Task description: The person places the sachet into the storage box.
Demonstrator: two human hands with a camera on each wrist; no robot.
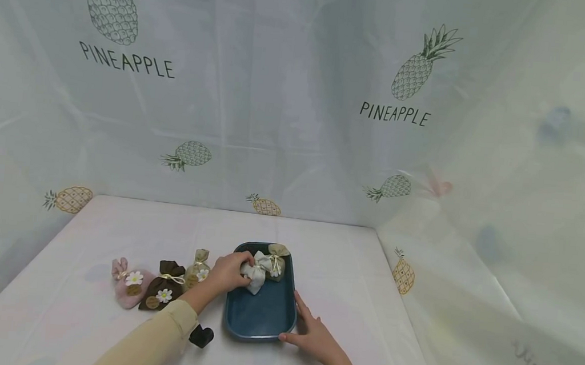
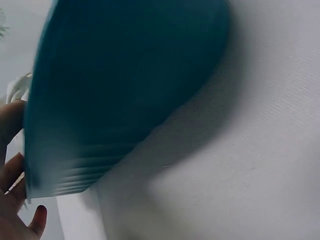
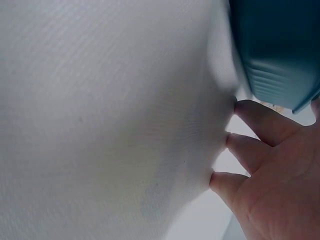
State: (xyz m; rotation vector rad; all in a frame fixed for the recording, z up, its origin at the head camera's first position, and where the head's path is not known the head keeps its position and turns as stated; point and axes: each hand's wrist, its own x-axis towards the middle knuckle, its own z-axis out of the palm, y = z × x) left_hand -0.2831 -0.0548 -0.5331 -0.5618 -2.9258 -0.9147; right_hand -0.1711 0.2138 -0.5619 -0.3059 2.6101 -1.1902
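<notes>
While the left hand [image 1: 228, 272] grips the white pouch [image 1: 259, 267] in the tray [image 1: 260, 314], thumb and fingers curled round it, the olive pouch [image 1: 279, 251] sits right next to it at the tray's far end, nobody holding it. Progress, by my read: about two of five in, the white one not yet let go. Left over: the pink pouch [image 1: 129, 294], brown pouch [image 1: 162, 288] and tan pouch [image 1: 197, 269], grouped on the table [image 1: 340, 261] left of the tray; tan partly hidden by the left wrist. Near half of tray bare.

Pose: left arm reaches forward and inward, hand over the tray's left rim. Right hand [image 1: 313, 336] holds nothing, fingers spread along the tray's right side, thumb at the near right corner; right wrist view shows three fingertips on the cloth. Probably steadying; how hard it presses, can't tell.
</notes>
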